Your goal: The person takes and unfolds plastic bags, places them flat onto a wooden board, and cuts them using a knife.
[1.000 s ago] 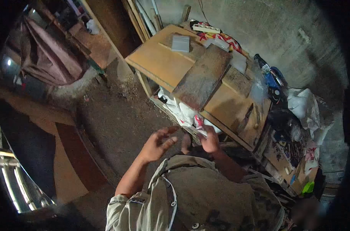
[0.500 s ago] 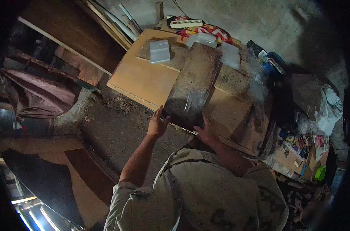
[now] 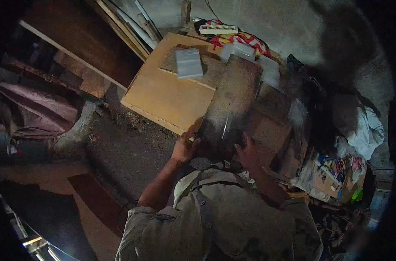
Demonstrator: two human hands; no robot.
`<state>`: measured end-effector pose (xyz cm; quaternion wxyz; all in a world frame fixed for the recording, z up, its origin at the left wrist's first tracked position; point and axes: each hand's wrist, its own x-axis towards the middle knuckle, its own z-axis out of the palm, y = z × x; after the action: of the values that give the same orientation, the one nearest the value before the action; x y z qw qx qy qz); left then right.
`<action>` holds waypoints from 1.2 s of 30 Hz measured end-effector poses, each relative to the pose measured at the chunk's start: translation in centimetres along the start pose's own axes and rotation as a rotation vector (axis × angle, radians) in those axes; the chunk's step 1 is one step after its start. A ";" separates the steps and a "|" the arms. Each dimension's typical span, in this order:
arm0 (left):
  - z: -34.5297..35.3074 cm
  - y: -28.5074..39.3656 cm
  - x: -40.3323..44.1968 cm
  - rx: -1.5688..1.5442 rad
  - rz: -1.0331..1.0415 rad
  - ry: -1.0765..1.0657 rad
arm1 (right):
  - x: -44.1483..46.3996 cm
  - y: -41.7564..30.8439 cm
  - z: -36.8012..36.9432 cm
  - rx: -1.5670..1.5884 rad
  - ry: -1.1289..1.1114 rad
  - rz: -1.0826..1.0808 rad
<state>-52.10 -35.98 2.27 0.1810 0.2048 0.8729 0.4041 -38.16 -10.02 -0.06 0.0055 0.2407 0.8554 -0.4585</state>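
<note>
A long, dark, worn board (image 3: 235, 89) slopes over the table toward my body. A bright streak, perhaps from clear plastic, shines on its near part. My left hand (image 3: 185, 147) is at the board's near left edge, fingers bent, with a small pale spot by the fingertips; what they grip is too dark to make out. By the near right edge is my right hand (image 3: 249, 152), its thumb and fingers apart. Whether it touches the board is unclear. Beyond the left hand, a clear plastic bag (image 3: 189, 63) lies flat, and more clear plastic packs (image 3: 238, 51) sit behind the board.
A yellowish tabletop panel (image 3: 163, 93) extends to the left. Behind it are a white power strip (image 3: 218, 29) and a red patterned cloth (image 3: 254, 43). Wooden planks (image 3: 124, 30) lean at the back left. Small tools and a green cup (image 3: 357, 195) lie at the right.
My view has shifted and darkened. Both hands have come a little closer to my body, and the right one has moved rightward. The board's near end is in deeper shadow.
</note>
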 end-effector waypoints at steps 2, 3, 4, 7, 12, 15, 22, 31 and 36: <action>-1.1 0.8 0.7 -0.098 -0.086 -0.003 | 0.8 0.7 1.3 -0.303 0.104 -0.226; -1.7 0.7 1.2 -0.112 -0.076 -0.018 | 0.9 -1.4 1.3 -0.412 0.146 -0.293; -2.4 0.5 1.6 -0.093 -0.068 -0.061 | 0.7 -3.8 1.6 -0.321 0.145 -0.126; -3.5 -1.5 2.6 -0.043 0.050 -0.145 | 1.7 -7.8 3.1 -0.297 0.157 0.064; -7.2 -1.4 3.0 -0.128 -0.056 -0.380 | 2.4 -10.5 5.1 -0.496 0.218 0.212; -8.8 -2.2 3.3 -0.154 -0.017 -0.412 | 2.8 -8.5 6.6 -0.582 0.337 0.215; -9.6 -2.8 4.8 0.002 -0.002 -0.452 | 2.8 -7.5 6.9 -0.555 0.401 0.136; -6.9 0.5 5.2 0.089 0.085 -0.534 | 1.9 -5.7 4.1 -0.227 0.413 0.264; -6.0 1.2 5.3 0.153 0.147 -0.489 | 2.8 3.4 -2.5 0.517 0.786 0.077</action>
<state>-59.27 -36.33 6.06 0.3408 0.3725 0.8140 0.2872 -38.68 -5.32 -1.96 -0.3619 0.4211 0.6408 -0.5302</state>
